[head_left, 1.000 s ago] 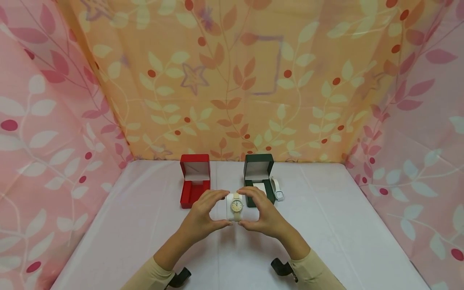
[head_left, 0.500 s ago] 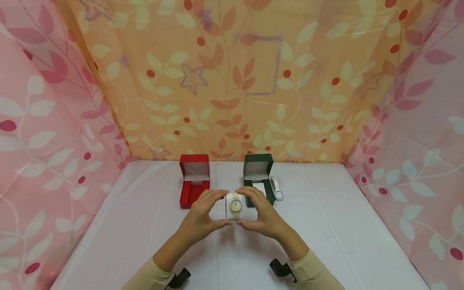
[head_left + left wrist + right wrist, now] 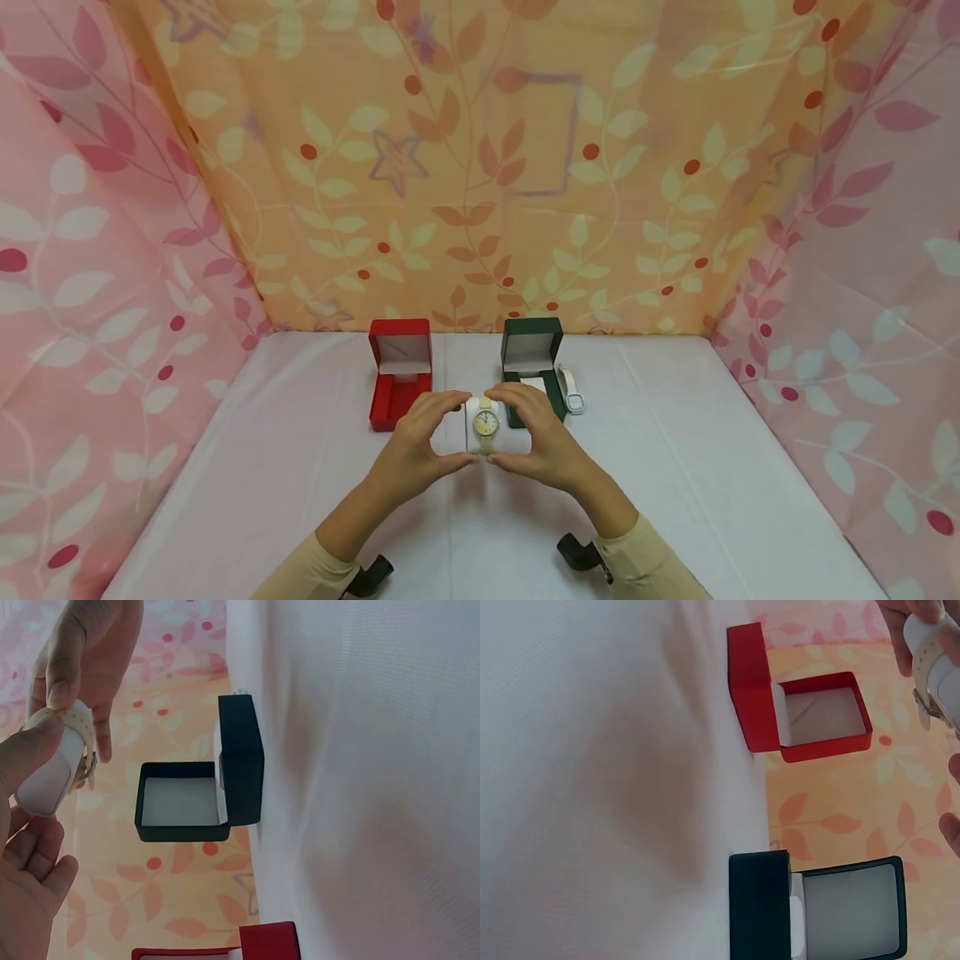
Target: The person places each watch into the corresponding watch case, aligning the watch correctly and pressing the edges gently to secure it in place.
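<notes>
In the head view a watch (image 3: 486, 422) with a round cream dial and a pale strap is wrapped around a white cushion (image 3: 46, 784). My left hand (image 3: 417, 437) and my right hand (image 3: 553, 442) pinch it from either side, thumbs below and fingers above, holding it up over the table. The strap's buckle and holes show on its back in the left wrist view. Behind my hands stand two opened watch boxes: a red box (image 3: 401, 340) at left and a dark green box (image 3: 532, 337) at right, partly hidden by my fingers. A white cushion lies inside the green one.
Another watch (image 3: 574, 402), white with a squarish face, lies just right of the green box. White cloth covers the table (image 3: 675, 467). A patterned orange curtain (image 3: 465, 167) rises behind it, with pink curtains at both sides.
Both hands keep the same grip on the watch and its cushion. The whole head view has shifted very slightly; the boxes stay in place.
</notes>
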The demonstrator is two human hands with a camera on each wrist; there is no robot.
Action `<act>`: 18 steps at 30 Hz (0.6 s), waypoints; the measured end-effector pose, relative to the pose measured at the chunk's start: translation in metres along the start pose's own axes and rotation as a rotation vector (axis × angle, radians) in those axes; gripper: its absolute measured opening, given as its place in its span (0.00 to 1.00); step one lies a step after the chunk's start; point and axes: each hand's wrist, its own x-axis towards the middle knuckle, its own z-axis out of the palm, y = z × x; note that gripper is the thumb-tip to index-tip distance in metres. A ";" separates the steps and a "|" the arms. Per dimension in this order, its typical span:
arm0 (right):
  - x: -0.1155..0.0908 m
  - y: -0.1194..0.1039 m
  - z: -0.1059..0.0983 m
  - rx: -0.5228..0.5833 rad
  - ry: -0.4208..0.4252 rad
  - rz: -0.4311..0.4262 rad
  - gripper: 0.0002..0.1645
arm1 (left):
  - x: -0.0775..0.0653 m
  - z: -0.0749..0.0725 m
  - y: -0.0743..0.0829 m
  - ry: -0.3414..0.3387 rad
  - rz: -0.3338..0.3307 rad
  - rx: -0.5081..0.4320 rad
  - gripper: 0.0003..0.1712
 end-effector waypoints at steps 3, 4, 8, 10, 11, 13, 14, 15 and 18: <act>0.001 -0.001 -0.001 -0.024 -0.001 0.016 0.52 | 0.001 0.000 -0.001 -0.005 -0.035 0.006 0.50; 0.001 -0.002 -0.001 -0.022 -0.006 0.029 0.52 | 0.001 -0.001 -0.001 -0.006 -0.045 0.009 0.49; 0.001 -0.004 0.000 0.034 -0.014 0.085 0.51 | 0.001 0.000 -0.002 0.000 -0.061 0.012 0.49; 0.001 -0.004 0.001 0.075 -0.011 0.102 0.49 | 0.001 0.000 -0.003 0.003 -0.058 0.014 0.49; 0.001 -0.005 0.001 0.092 -0.005 0.104 0.48 | 0.001 0.000 -0.003 0.003 -0.058 0.014 0.49; 0.001 -0.006 0.002 0.123 0.004 0.112 0.45 | 0.000 0.001 -0.004 0.003 -0.060 0.015 0.50; 0.001 -0.006 0.003 0.143 0.009 0.118 0.43 | 0.000 0.001 -0.004 0.002 -0.064 0.017 0.50; 0.002 -0.007 0.003 0.159 0.017 0.117 0.41 | 0.000 0.001 -0.004 0.003 -0.066 0.017 0.50; 0.003 -0.009 0.005 0.207 0.045 0.128 0.35 | 0.000 0.001 -0.003 0.004 -0.064 0.024 0.51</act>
